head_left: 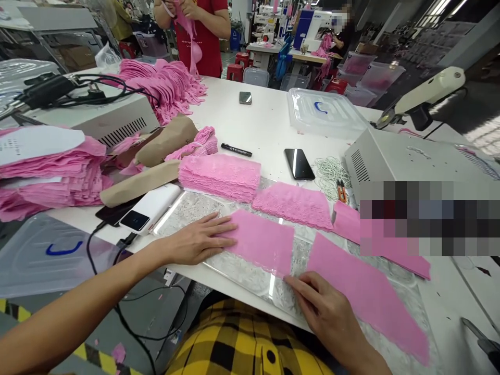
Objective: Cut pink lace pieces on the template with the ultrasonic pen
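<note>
My left hand (197, 240) lies flat with fingers stretched out, pressing the left end of a pink lace piece (263, 244) on a clear sheet over white lace (187, 208). My right hand (326, 310) rests palm down, fingertips touching the near corner of that piece, beside a longer pink fabric piece (367, 294). Behind them sit a stack of pink lace (221, 177) and another lace piece (292, 204).
A black phone (299, 163), marker (236, 150), white power bank (150, 208), white machine boxes (394, 156) and piles of pink fabric (54, 174) surround the work spot. A person in red (203, 31) stands across the table. A clear lid (324, 109) lies far right.
</note>
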Demonstrator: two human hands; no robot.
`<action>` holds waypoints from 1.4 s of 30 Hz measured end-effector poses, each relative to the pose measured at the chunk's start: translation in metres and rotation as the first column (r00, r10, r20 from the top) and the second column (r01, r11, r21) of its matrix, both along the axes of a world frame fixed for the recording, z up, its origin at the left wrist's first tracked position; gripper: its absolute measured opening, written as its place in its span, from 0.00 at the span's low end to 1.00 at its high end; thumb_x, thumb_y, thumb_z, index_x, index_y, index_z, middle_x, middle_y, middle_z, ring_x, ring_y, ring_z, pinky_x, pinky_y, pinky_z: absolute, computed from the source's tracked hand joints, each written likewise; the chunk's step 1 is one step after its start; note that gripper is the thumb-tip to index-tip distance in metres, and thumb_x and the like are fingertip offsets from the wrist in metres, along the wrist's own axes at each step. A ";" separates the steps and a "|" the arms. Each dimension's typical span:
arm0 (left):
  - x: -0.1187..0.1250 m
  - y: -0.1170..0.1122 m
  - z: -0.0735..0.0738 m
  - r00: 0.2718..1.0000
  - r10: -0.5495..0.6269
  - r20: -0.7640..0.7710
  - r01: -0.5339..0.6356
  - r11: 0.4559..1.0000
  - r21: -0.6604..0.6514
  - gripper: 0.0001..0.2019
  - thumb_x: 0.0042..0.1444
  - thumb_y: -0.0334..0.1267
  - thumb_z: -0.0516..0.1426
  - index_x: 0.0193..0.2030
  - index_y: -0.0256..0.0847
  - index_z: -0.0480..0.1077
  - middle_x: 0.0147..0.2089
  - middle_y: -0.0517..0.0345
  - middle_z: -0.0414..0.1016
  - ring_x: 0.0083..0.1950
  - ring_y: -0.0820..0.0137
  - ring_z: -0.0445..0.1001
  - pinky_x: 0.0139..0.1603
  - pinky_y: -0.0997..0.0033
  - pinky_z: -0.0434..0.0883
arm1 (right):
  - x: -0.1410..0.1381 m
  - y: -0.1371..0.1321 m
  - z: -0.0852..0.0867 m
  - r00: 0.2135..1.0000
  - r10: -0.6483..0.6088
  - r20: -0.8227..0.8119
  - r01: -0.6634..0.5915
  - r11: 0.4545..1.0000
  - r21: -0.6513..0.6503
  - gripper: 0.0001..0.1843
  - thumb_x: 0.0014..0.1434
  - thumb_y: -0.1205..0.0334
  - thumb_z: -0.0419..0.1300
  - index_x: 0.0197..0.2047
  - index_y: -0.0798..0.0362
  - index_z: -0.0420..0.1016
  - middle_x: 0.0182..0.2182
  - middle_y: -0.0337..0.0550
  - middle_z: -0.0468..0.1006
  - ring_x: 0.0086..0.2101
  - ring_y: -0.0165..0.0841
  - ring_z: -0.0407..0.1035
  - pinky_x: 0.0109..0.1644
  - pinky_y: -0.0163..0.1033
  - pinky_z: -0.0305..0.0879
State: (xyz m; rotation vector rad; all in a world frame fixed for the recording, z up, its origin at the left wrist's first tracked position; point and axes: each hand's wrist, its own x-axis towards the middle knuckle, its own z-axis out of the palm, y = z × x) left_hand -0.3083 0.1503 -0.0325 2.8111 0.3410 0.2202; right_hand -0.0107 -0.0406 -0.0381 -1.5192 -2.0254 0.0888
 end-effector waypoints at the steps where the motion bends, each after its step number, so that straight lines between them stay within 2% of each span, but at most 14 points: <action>1: -0.001 0.001 0.000 1.000 -0.004 0.005 0.004 1.000 -0.001 0.21 0.67 0.36 0.52 0.66 0.51 0.64 0.72 0.56 0.56 0.75 0.61 0.50 0.75 0.52 0.44 | 0.000 -0.001 0.000 1.000 -0.005 -0.005 0.005 1.000 0.003 0.14 0.65 0.69 0.52 0.46 0.50 0.78 0.30 0.41 0.76 0.28 0.25 0.71 0.30 0.27 0.68; 5: 0.001 0.000 0.007 1.000 -0.016 0.022 0.016 0.999 0.029 0.22 0.66 0.35 0.53 0.66 0.50 0.65 0.72 0.55 0.56 0.74 0.60 0.52 0.75 0.50 0.44 | 0.012 -0.009 0.003 0.998 -0.051 -0.034 0.052 0.998 0.032 0.12 0.64 0.70 0.53 0.46 0.50 0.77 0.32 0.42 0.76 0.31 0.26 0.72 0.33 0.28 0.70; 8: 0.018 -0.007 0.017 0.996 -0.064 0.065 0.060 0.997 0.051 0.20 0.66 0.34 0.52 0.64 0.45 0.67 0.71 0.52 0.59 0.74 0.60 0.52 0.75 0.50 0.45 | 0.029 -0.021 0.002 0.987 -0.162 -0.024 0.163 0.984 0.075 0.12 0.64 0.69 0.56 0.48 0.48 0.76 0.35 0.42 0.76 0.33 0.28 0.73 0.36 0.30 0.72; 11: 0.055 -0.018 0.025 0.985 -0.152 0.086 0.151 0.988 0.013 0.17 0.68 0.34 0.51 0.61 0.42 0.70 0.69 0.52 0.63 0.74 0.62 0.54 0.75 0.50 0.46 | 0.045 -0.036 -0.003 0.964 -0.266 0.002 0.264 0.958 0.113 0.13 0.63 0.67 0.58 0.49 0.46 0.76 0.36 0.43 0.76 0.37 0.31 0.73 0.39 0.35 0.73; 14: 0.103 -0.028 0.026 0.962 -0.267 0.052 0.269 0.962 -0.047 0.18 0.68 0.37 0.52 0.63 0.44 0.68 0.70 0.53 0.61 0.74 0.62 0.53 0.75 0.49 0.43 | 0.057 -0.049 -0.008 0.952 -0.307 0.020 0.302 0.944 0.133 0.16 0.62 0.66 0.59 0.52 0.44 0.75 0.40 0.44 0.77 0.42 0.35 0.73 0.45 0.40 0.73; 18: 0.159 -0.030 0.015 0.931 -0.366 -0.008 0.364 0.926 -0.099 0.21 0.67 0.40 0.54 0.66 0.46 0.64 0.71 0.54 0.58 0.74 0.60 0.51 0.75 0.47 0.40 | 0.072 -0.068 -0.014 0.924 -0.382 0.031 0.371 0.911 0.179 0.19 0.62 0.67 0.58 0.56 0.42 0.73 0.45 0.44 0.77 0.46 0.37 0.73 0.51 0.45 0.72; 21: 0.181 -0.027 0.005 0.911 -0.413 -0.014 0.409 0.906 -0.110 0.24 0.67 0.43 0.54 0.69 0.45 0.60 0.72 0.53 0.57 0.75 0.59 0.49 0.75 0.46 0.39 | 0.088 -0.086 -0.018 0.868 -0.495 0.043 0.474 0.851 0.228 0.20 0.61 0.68 0.59 0.56 0.43 0.73 0.46 0.44 0.77 0.45 0.37 0.73 0.52 0.47 0.71; 24: 0.187 -0.024 0.000 0.886 -0.463 -0.031 0.460 0.884 -0.080 0.26 0.69 0.46 0.51 0.71 0.45 0.55 0.73 0.52 0.53 0.75 0.60 0.48 0.75 0.47 0.34 | 0.100 -0.106 -0.022 0.800 -0.598 0.050 0.565 0.779 0.274 0.19 0.61 0.69 0.60 0.54 0.45 0.74 0.45 0.45 0.77 0.45 0.37 0.73 0.50 0.46 0.72; 27: 0.185 -0.021 -0.001 0.884 -0.466 -0.044 0.466 0.885 -0.008 0.26 0.69 0.46 0.51 0.72 0.47 0.53 0.74 0.54 0.51 0.75 0.61 0.47 0.75 0.49 0.32 | 0.105 -0.121 -0.028 0.749 -0.663 0.014 0.639 0.727 0.250 0.15 0.61 0.69 0.59 0.50 0.47 0.75 0.45 0.46 0.77 0.45 0.36 0.73 0.48 0.43 0.74; 30: 0.181 -0.021 0.003 0.884 -0.467 0.028 0.465 0.883 0.069 0.18 0.70 0.39 0.50 0.65 0.46 0.64 0.74 0.53 0.52 0.75 0.63 0.48 0.76 0.52 0.39 | 0.107 -0.129 -0.036 0.709 -0.705 -0.021 0.692 0.690 0.211 0.11 0.62 0.67 0.58 0.46 0.47 0.76 0.45 0.46 0.77 0.44 0.35 0.74 0.44 0.39 0.75; 34: 0.180 -0.027 0.010 0.874 -0.478 0.088 0.468 0.876 0.113 0.11 0.68 0.33 0.51 0.50 0.41 0.73 0.71 0.49 0.58 0.74 0.61 0.51 0.75 0.51 0.47 | 0.110 -0.136 -0.048 0.699 -0.711 -0.080 0.704 0.662 0.257 0.07 0.62 0.63 0.58 0.40 0.46 0.78 0.44 0.44 0.79 0.43 0.35 0.75 0.43 0.40 0.76; 37: 0.183 -0.033 0.011 0.877 -0.468 0.109 0.456 0.882 0.116 0.09 0.67 0.32 0.52 0.43 0.39 0.75 0.69 0.47 0.62 0.74 0.61 0.54 0.75 0.51 0.50 | 0.110 -0.139 -0.049 0.682 -0.727 -0.078 0.724 0.657 0.212 0.07 0.62 0.61 0.58 0.39 0.45 0.78 0.44 0.44 0.79 0.44 0.37 0.76 0.44 0.42 0.77; 39: 0.184 -0.037 0.010 0.882 -0.454 0.123 0.441 0.889 0.122 0.10 0.67 0.31 0.52 0.39 0.37 0.74 0.69 0.46 0.62 0.73 0.62 0.54 0.74 0.53 0.52 | 0.108 -0.139 -0.044 0.697 -0.715 -0.050 0.712 0.682 0.168 0.08 0.62 0.63 0.59 0.41 0.44 0.78 0.45 0.44 0.78 0.44 0.38 0.76 0.45 0.41 0.77; 42: 0.181 -0.044 0.010 0.885 -0.447 0.129 0.432 0.893 0.128 0.12 0.67 0.30 0.51 0.33 0.37 0.73 0.69 0.47 0.63 0.74 0.62 0.53 0.75 0.54 0.52 | 0.106 -0.139 -0.036 0.744 -0.666 -0.044 0.657 0.719 0.228 0.10 0.60 0.68 0.60 0.43 0.46 0.77 0.45 0.45 0.78 0.44 0.36 0.75 0.43 0.37 0.76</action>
